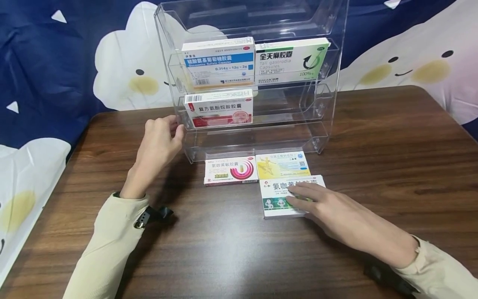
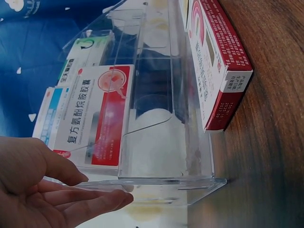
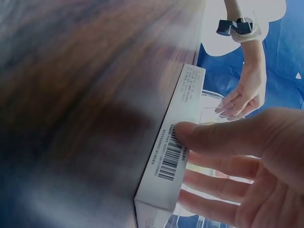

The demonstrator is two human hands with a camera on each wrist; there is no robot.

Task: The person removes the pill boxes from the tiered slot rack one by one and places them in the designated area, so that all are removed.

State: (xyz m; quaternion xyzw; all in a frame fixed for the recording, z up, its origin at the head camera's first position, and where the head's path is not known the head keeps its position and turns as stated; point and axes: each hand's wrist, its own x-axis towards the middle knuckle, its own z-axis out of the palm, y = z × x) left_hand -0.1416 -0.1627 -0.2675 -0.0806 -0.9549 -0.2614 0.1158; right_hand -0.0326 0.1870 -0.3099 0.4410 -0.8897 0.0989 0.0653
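My left hand (image 1: 159, 139) is at the left side of a clear plastic display rack (image 1: 284, 135). In the left wrist view its thumb and fingers (image 2: 95, 202) pinch the rack's side panel. A white and green medicine box (image 1: 278, 207) lies flat on the table in front of the rack. Over its right part is my right hand (image 1: 336, 211), fingers across the printed face. The right wrist view shows that thumb (image 3: 190, 133) against the box's barcode side. Beyond this box lie a white and pink medicine box (image 1: 224, 172) and a yellow medicine box (image 1: 281, 166), side by side.
On the rack's shelves stand a blue and white box (image 1: 218, 64), a green and white box (image 1: 289, 62) and a red and white box (image 1: 220, 110). The brown wooden table (image 1: 216, 249) extends around the rack. Behind hangs a dark blue cloth (image 1: 56, 62) with cloud prints.
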